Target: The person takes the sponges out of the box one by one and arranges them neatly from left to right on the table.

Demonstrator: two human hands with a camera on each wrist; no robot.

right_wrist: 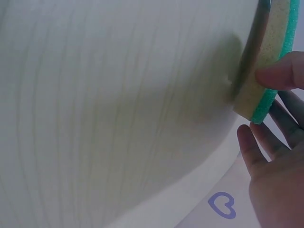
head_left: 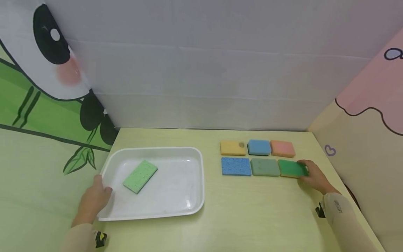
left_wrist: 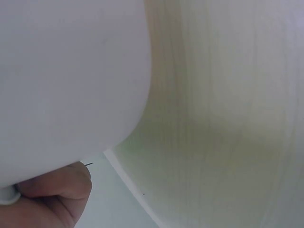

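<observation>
My left hand (head_left: 95, 197) grips the left rim of a white plastic tray (head_left: 170, 206), thumb over the edge. Inside the tray a light green sponge (head_left: 140, 176) lies at a slant. Toward the right, my right hand (head_left: 316, 176) has its thumb and fingers about the right end of a dark green scouring sponge (head_left: 292, 168) with a yellow underside. In the right wrist view, the thumb rests on the long side of this sponge (right_wrist: 270, 61), and the other fingers reach round its far end.
Beside the scouring sponge lie a grey-green sponge (head_left: 265, 167) and a speckled blue sponge (head_left: 236, 166). Behind them sit yellow (head_left: 232, 148), blue (head_left: 259, 147) and pink (head_left: 282, 148) sponges. A white wall (head_left: 201, 112) closes off the table's back, with decorated panels at both sides.
</observation>
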